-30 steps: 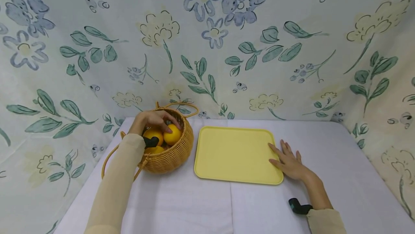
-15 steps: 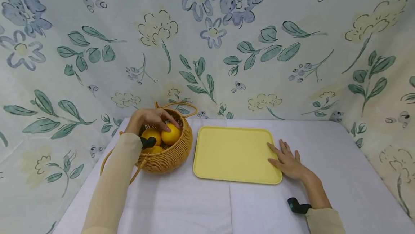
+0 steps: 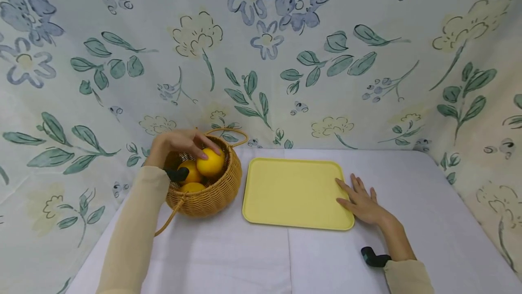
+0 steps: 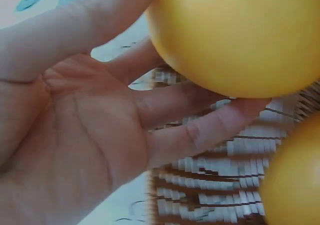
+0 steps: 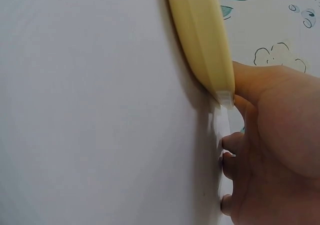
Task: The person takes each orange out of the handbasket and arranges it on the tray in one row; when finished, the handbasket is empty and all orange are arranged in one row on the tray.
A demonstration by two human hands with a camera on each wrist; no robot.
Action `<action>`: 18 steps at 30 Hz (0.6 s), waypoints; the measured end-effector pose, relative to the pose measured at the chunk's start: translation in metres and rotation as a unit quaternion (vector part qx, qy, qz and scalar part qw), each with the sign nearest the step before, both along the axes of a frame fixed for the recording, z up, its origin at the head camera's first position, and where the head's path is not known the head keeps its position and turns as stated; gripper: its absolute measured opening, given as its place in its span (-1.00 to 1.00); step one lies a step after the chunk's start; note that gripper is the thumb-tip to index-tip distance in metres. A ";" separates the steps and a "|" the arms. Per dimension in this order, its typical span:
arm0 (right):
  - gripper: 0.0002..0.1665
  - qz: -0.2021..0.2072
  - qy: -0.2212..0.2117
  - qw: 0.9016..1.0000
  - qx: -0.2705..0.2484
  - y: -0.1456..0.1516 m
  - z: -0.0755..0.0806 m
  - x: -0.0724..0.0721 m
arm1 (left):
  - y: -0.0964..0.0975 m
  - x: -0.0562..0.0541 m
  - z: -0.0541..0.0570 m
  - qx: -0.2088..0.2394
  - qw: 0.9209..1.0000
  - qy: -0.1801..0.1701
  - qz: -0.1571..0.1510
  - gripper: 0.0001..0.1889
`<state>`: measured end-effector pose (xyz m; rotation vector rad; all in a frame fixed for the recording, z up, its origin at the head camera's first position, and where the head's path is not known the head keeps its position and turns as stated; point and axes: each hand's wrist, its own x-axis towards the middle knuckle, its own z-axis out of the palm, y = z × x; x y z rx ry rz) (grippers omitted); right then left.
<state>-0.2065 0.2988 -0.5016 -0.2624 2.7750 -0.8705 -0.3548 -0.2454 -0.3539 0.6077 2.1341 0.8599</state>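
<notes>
My left hand (image 3: 181, 142) grips an orange (image 3: 210, 162) between thumb and fingers at the mouth of a round wicker basket (image 3: 212, 199). Seen from the left wrist, the orange (image 4: 240, 35) lies against the thumb and the fingertips, away from the palm (image 4: 75, 130). Two more oranges show lower in the basket, one (image 3: 190, 172) beside the held one and another (image 3: 192, 187) near the front rim. My right hand (image 3: 364, 205) lies with spread fingers at the right edge of a yellow tray (image 3: 293, 194). Its thumb touches the tray's rim (image 5: 205, 40) while other fingertips rest on the cloth.
The basket's thin handles fold outward, one (image 3: 228, 129) at the back and one (image 3: 169, 221) at the front left. A white cloth (image 3: 236, 257) covers the table. Behind it hangs a floral curtain (image 3: 261, 58).
My left hand has risen a little and shifted left, raising the orange from among the others. The right hand and the tray keep their places.
</notes>
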 end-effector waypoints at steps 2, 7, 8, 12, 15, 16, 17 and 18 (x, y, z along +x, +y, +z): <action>-0.12 0.001 0.000 1.000 -0.002 0.000 0.002 0.001 | -0.004 0.003 0.009 0.013 1.000 0.003 -0.005 -0.62; -0.12 0.002 0.000 1.000 0.000 -0.001 0.003 0.001 | -0.013 0.010 0.037 0.033 0.999 0.036 -0.017 -0.62; -0.12 0.002 0.000 1.000 0.001 -0.001 0.002 0.001 | -0.013 0.011 0.043 0.036 0.998 0.046 -0.016 -0.63; -0.12 0.001 0.000 1.000 0.001 0.000 0.001 0.000 | -0.009 0.015 0.059 0.084 0.992 0.098 -0.010 -0.63; -0.12 0.001 0.000 1.000 -0.001 0.001 0.000 -0.001 | 0.002 0.017 0.064 0.131 0.983 0.125 -0.007 -0.62; -0.12 0.001 0.001 1.000 0.000 0.001 0.000 -0.001 | 0.007 0.017 0.066 0.141 0.981 0.131 -0.005 -0.62; -0.12 0.001 0.001 1.000 0.000 0.001 0.000 -0.001 | 0.013 0.018 0.067 0.149 0.979 0.137 -0.007 -0.62; -0.12 0.002 0.002 1.000 0.001 0.002 0.000 -0.001 | 0.020 0.018 0.068 0.154 0.978 0.143 -0.011 -0.62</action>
